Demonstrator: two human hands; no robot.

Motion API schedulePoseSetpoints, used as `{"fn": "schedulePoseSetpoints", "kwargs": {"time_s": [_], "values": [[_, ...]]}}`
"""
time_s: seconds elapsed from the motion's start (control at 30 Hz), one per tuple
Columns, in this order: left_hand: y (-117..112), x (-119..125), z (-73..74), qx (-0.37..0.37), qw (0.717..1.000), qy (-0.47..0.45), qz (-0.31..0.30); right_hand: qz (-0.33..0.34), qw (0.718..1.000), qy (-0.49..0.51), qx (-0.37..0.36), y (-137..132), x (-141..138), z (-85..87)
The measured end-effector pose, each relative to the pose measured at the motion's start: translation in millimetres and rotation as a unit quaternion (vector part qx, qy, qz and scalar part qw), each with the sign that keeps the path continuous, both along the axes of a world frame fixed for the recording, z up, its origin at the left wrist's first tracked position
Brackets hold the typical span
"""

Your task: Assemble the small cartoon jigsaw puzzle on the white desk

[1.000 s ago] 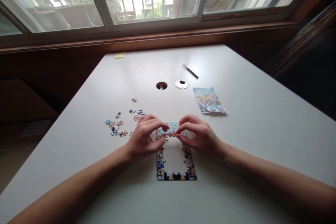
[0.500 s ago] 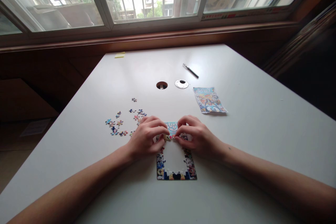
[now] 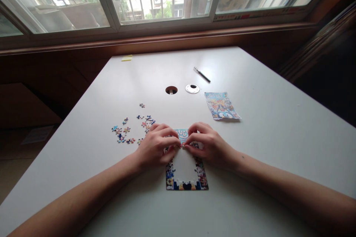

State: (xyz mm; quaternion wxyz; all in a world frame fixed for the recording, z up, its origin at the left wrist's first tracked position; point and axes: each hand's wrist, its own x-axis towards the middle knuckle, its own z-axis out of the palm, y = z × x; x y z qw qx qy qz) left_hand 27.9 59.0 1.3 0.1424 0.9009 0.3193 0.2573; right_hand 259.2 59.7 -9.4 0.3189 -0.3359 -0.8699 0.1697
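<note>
A partly assembled jigsaw puzzle (image 3: 187, 186) lies flat on the white table, its border joined around a bare middle. My left hand (image 3: 158, 143) rests over the puzzle's upper left side, thumb and fingers closed at the inner edge of the top section. From the other side my right hand (image 3: 207, 141) reaches in, its fingertips also pinched there. Between the fingertips shows a small multicoloured puzzle piece (image 3: 183, 146), touched by both hands and mostly covered by them. Loose puzzle pieces (image 3: 126, 130) are scattered left of my left hand, some partly hidden behind it.
A creased picture sheet (image 3: 222, 106) lies beyond my right hand. Farther back are a pen (image 3: 202, 74), a round cable hole (image 3: 171, 90) and its metal cover (image 3: 192, 89). A yellow sticky note (image 3: 127, 58) marks the far left corner, below the window.
My left fingertips have shifted slightly right, closer to my right fingertips, and cover more of the small piece. My right hand has barely moved.
</note>
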Motion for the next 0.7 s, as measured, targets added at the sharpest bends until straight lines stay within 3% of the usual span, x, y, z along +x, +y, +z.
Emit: {"fn": "schedulePoseSetpoints", "kwargs": {"time_s": [0.5,0.7], "values": [[-1.1,1.0,-2.7,0.023,1.000,0.009,0.003,0.003,1.000,-0.005,-0.012,-0.3,-0.9,2.3],[-0.9,0.8,-5.8,0.051,0.998,0.022,0.000,0.024,1.000,-0.014,0.015,1.2,0.8,-0.4]]}}
